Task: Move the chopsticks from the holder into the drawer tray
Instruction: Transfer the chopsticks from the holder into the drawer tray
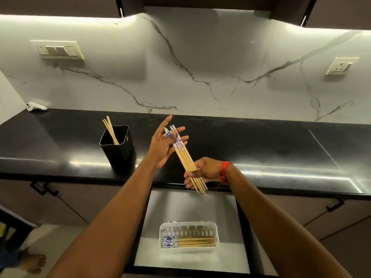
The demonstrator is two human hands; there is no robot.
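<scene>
While my right hand [206, 171] pinches a bundle of chopsticks [186, 159] near their plain tips, the patterned ends slant toward eleven o'clock and rest against my left hand [163, 144], whose fingers are spread wide. At nine o'clock from the bundle stands the black holder [118, 149] on the counter [261, 145], a few sticks [110, 129] leaning inside. Down at six o'clock, the open drawer [192, 205] carries a clear tray [214, 233] with more chopsticks lying flat.
</scene>
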